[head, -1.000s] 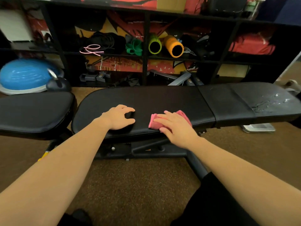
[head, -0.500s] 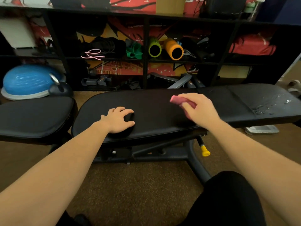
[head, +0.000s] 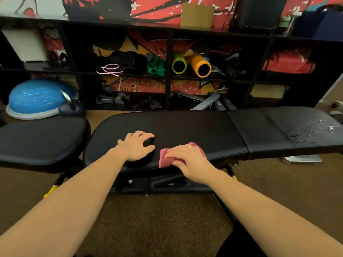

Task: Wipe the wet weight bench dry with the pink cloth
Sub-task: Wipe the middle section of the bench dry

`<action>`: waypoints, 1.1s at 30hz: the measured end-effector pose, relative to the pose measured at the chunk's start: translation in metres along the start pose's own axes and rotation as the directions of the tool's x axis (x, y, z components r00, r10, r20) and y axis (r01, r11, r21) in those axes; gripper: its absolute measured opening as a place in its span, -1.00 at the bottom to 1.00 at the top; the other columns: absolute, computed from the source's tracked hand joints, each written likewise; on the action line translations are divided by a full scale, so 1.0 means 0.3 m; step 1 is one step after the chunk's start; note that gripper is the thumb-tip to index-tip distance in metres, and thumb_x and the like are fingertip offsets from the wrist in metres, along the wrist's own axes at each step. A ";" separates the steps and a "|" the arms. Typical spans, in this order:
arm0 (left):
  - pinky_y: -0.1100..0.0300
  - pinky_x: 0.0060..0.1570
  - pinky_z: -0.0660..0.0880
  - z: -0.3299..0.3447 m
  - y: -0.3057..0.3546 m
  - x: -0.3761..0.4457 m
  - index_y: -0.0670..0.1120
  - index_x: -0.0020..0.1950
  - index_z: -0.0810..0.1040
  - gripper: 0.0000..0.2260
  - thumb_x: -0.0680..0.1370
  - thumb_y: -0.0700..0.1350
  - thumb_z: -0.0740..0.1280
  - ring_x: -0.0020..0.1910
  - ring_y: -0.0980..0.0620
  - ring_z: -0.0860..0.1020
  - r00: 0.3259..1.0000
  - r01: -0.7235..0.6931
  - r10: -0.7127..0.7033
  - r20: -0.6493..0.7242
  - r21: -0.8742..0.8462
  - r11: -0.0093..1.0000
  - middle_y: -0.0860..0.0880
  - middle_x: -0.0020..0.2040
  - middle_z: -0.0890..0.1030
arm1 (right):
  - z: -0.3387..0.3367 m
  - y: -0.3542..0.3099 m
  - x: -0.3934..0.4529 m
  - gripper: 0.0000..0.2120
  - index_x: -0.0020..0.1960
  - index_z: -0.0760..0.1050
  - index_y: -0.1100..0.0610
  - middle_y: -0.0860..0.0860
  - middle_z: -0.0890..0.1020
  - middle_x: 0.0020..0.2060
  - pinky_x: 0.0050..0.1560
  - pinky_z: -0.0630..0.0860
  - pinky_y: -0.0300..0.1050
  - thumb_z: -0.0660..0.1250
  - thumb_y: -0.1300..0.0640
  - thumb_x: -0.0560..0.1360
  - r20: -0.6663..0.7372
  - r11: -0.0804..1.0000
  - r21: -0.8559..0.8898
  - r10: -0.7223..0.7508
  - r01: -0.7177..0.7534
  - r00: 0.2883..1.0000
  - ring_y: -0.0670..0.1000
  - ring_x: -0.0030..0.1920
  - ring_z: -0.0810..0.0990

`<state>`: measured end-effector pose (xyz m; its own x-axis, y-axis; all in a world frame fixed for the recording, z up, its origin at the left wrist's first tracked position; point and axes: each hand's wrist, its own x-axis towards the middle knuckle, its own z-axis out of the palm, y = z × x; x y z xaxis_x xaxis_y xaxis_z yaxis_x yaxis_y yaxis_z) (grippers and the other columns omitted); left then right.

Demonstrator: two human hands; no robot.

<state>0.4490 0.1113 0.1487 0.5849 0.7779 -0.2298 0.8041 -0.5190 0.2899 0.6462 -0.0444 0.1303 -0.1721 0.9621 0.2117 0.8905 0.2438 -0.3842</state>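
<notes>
Weight bench (head: pixel 185 130) runs left-right. Right hand (head: pixel 193 161) presses pink cloth (head: pixel 165 158) flat-fingered; left hand (head: pixel 136 147) rests, fingers spread.

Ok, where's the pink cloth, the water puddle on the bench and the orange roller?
Crumpled pink cloth (head: pixel 164 158): head view, bare left part beside the hand.
Water puddle (head: pixel 313 131): head view, middle of the droplets.
Orange foam roller (head: pixel 199 66): head view, its ridged side.
</notes>
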 end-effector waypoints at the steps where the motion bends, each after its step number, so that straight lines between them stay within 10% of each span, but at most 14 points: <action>1: -0.33 0.41 0.12 -0.006 0.002 0.003 0.31 0.53 0.19 -0.53 0.62 0.26 0.15 0.54 -0.16 0.13 1.000 0.001 -0.001 -0.008 0.003 1.000 0.10 0.59 0.16 | -0.005 -0.004 0.010 -0.71 0.27 0.56 -0.15 -0.23 0.60 0.23 0.42 0.31 -0.08 0.33 0.12 0.60 0.014 0.997 0.076 -0.001 0.000 1.000 -0.15 0.29 0.49; 7: -0.32 0.42 0.14 -0.037 0.015 0.059 0.29 0.54 0.18 -0.52 0.62 0.26 0.15 0.54 -0.16 0.14 0.998 -0.010 0.010 -0.057 0.009 1.000 0.07 0.58 0.17 | -0.207 0.083 0.039 -0.65 0.16 0.60 -0.19 -0.27 0.66 0.07 0.24 0.46 -0.33 0.41 0.24 0.55 -0.259 0.905 0.400 0.259 -0.141 0.931 -0.30 0.14 0.58; 11: -0.32 0.44 0.13 -0.055 0.028 0.124 0.29 0.54 0.17 -0.51 0.62 0.26 0.15 0.56 -0.15 0.11 0.998 -0.011 0.011 -0.063 -0.008 1.000 0.09 0.59 0.14 | -0.393 0.291 0.071 -0.64 0.04 0.59 -0.40 -0.31 0.66 0.05 0.23 0.43 -0.33 0.34 0.12 0.60 -0.366 0.906 0.283 0.404 -0.314 0.838 -0.28 0.12 0.58; 14: -0.31 0.45 0.12 -0.053 0.019 0.165 0.28 0.55 0.17 -0.51 0.62 0.26 0.14 0.57 -0.14 0.08 0.999 0.008 -0.009 -0.044 -0.007 1.000 0.09 0.61 0.11 | -0.451 0.524 0.087 -0.78 0.23 0.55 -0.30 -0.23 0.63 0.19 0.32 0.42 -0.16 0.29 -0.09 0.62 -0.236 0.835 0.121 0.550 -0.537 0.801 -0.15 0.26 0.54; 17: -0.31 0.46 0.09 -0.040 -0.002 0.196 0.28 0.55 0.17 -0.51 0.63 0.25 0.14 0.59 -0.13 0.05 0.999 0.038 -0.038 -0.029 -0.018 0.999 0.09 0.62 0.08 | -0.397 0.667 0.120 -0.34 0.49 0.35 -0.23 -0.11 0.42 0.49 0.50 0.27 0.13 0.10 -0.50 0.49 -0.020 0.795 -0.174 0.587 -0.581 0.810 0.05 0.50 0.35; 21: -0.32 0.45 0.11 -0.023 -0.014 0.219 0.30 0.54 0.18 -0.53 0.63 0.25 0.14 0.57 -0.14 0.10 0.997 0.042 -0.043 -0.062 -0.009 0.999 0.09 0.61 0.11 | -0.353 0.634 0.219 -0.56 0.56 0.29 -0.09 -0.02 0.34 0.54 0.53 0.13 0.11 0.13 -0.06 0.69 -0.031 0.833 -0.210 0.518 -0.512 0.855 0.08 0.54 0.27; 33: -0.29 0.42 0.17 -0.039 -0.044 0.179 0.24 0.54 0.24 -0.57 0.66 0.14 0.15 0.54 -0.15 0.19 0.993 0.049 -0.058 -0.098 -0.096 0.994 0.08 0.58 0.21 | -0.163 0.262 0.216 -0.58 0.53 0.30 -0.18 -0.17 0.21 0.58 0.54 -0.01 -0.04 0.12 0.05 0.70 0.274 0.984 -0.139 0.142 -0.107 0.951 0.00 0.57 0.16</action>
<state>0.4686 0.1640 0.1433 0.5239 0.8377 -0.1541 0.8178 -0.4441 0.3661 0.7258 0.0310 0.1578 -0.1522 0.9833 -0.0996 0.9538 0.1198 -0.2757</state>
